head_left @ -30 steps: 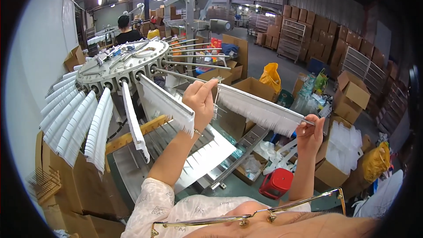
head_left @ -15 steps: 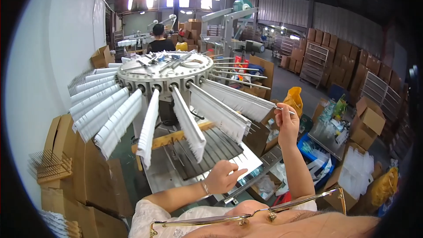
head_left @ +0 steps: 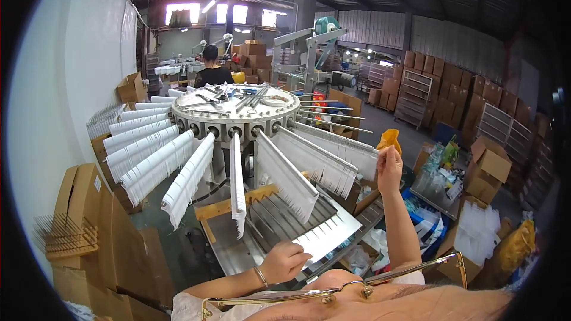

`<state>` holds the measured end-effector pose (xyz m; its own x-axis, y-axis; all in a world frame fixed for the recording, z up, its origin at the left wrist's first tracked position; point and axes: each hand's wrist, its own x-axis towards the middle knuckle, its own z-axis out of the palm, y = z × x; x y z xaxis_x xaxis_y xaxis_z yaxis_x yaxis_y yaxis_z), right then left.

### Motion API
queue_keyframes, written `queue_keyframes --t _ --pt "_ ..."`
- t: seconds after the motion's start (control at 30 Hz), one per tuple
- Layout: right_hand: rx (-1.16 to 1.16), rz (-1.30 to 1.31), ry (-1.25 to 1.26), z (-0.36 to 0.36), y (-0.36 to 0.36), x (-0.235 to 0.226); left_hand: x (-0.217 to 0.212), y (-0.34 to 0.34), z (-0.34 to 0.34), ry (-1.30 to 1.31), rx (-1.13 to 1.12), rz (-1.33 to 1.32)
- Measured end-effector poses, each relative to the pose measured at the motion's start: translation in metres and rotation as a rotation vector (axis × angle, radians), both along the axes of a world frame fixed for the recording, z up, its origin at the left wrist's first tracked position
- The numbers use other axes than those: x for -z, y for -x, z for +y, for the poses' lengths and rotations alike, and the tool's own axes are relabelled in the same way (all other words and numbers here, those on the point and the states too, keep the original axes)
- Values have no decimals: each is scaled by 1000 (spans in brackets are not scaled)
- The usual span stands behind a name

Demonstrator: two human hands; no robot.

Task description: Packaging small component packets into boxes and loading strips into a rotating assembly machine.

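the person's left hand is curling low over the near edge of a slatted metal tray, its fingers closing around the end of a flat row of white strips that is lying on the tray. the right hand is reaching up and pinching the outer tip of a rod hung with a white fringe, one of many rods that are sticking out like spokes from a round white carousel. that rod is pointing toward the right hand, just beside a neighbouring fringed rod that is hanging over the tray. more fringed rods are fanning out to the left. another person in a dark top is standing behind the carousel. cardboard boxes are leaning at the lower left, and an open carton is sitting at the right.
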<state>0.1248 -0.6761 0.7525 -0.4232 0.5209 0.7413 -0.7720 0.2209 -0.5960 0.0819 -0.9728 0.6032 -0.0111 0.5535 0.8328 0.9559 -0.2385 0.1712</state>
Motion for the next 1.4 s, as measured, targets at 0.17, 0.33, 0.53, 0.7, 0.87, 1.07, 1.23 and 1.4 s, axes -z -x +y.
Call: queue_keyframes --t 0.17,0.33,0.53,0.7,0.87,1.07,1.23,1.4 --pt "86 48 82 8 3 9 9 4 -9 73 17 -50" --pt "105 61 132 0 13 13 6 8 -16 39 18 -41" --pt "100 76 102 8 4 12 -1 4 -9 46 -38 -34" --pt "-36 63 183 0 1 11 1 4 -3 68 -62 3" --pt "-14 58 197 0 -5 8 -1 1 9 83 -57 -12" --pt "-54 113 208 8 -17 6 -1 -1 19 85 -59 -1" --pt "3 143 309 28 -48 8 1 1 29 142 -20 17" --pt "-11 223 308 40 -86 10 2 3 38 150 -8 42"
